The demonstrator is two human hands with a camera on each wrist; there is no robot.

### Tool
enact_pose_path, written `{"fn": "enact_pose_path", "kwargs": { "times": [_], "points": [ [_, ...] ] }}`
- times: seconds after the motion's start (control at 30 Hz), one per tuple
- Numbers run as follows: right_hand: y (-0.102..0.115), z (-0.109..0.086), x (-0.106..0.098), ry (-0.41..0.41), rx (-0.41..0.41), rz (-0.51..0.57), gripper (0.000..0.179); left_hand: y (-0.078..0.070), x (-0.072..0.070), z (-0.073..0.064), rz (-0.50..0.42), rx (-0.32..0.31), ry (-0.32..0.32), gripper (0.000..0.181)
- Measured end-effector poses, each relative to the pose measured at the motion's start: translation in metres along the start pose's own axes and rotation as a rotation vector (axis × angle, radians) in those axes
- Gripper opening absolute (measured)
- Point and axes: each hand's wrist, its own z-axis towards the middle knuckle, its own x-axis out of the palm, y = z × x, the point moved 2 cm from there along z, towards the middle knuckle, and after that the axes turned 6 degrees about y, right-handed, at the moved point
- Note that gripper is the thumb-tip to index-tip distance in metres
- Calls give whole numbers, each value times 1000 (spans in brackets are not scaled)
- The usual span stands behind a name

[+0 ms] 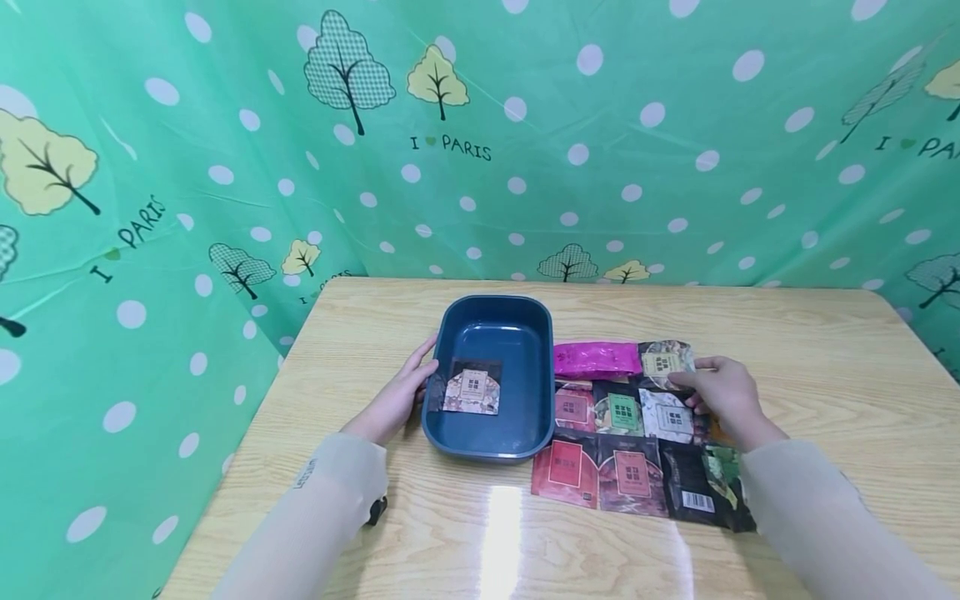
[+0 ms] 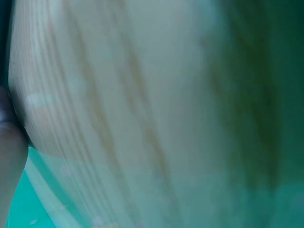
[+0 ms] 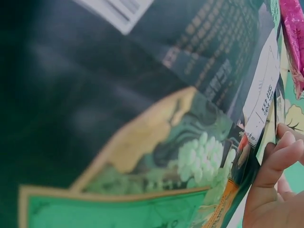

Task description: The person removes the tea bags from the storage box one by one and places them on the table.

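Note:
My left hand point(image 1: 401, 393) lies along the left wall of a dark blue rectangular plastic tub point(image 1: 487, 454), its fingers straight against the outside and the thumb at the rim. One flat food packet with a pale label point(image 1: 472, 387) lies in the tub. At the right, my right hand point(image 1: 726, 396) pinches the right edge of a packet with a cream label point(image 1: 663, 363), in the back row of packets. In the right wrist view, the right fingers point(image 3: 273, 166) show beyond a dark packet with a green label point(image 3: 114, 209). Only part of my left hand point(image 2: 12, 147) shows in the left wrist view.
Beside the tub lies a shiny magenta packet point(image 1: 597, 360). Several flat packets form rows in front, among them a green-labelled packet point(image 1: 621, 410), a red packet point(image 1: 566, 469) and a black packet with a barcode point(image 1: 693, 492). A polka-dot green cloth point(image 1: 525, 208) hangs behind the wooden table point(image 1: 825, 358).

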Motion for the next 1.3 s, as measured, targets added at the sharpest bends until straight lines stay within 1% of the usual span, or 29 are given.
{"fn": "enact_pose_path", "kwargs": {
  "times": [0.17,0.33,0.5,0.67,0.77,1.03,1.1,1.2,1.3],
  "points": [
    [0,-1,-1,-9,6,-20,69,-1,0,-1,-1,1,2,54],
    [0,0,-3,-26,-10,-102,60,-1,0,-1,-2,7,4,54],
    [0,2,-3,-25,2,-153,54,-2,0,-1,-5,-1,0,55],
    [1,2,-4,-2,18,-176,61,-2,1,-1,-6,-6,-2,55],
    [0,1,-5,1,12,-190,64,-2,1,-1,0,-2,0,55],
    [-1,0,-7,13,12,-219,66,-2,0,-1,-3,-10,2,56],
    [-1,0,-8,16,-1,-226,68,-2,1,-1,-1,-6,7,56],
    [0,-1,-8,2,-22,-219,71,-2,1,-1,-7,-6,5,55],
    [3,-1,-8,-39,-47,-207,70,-2,1,-1,-5,-8,6,55]
  ]
}}
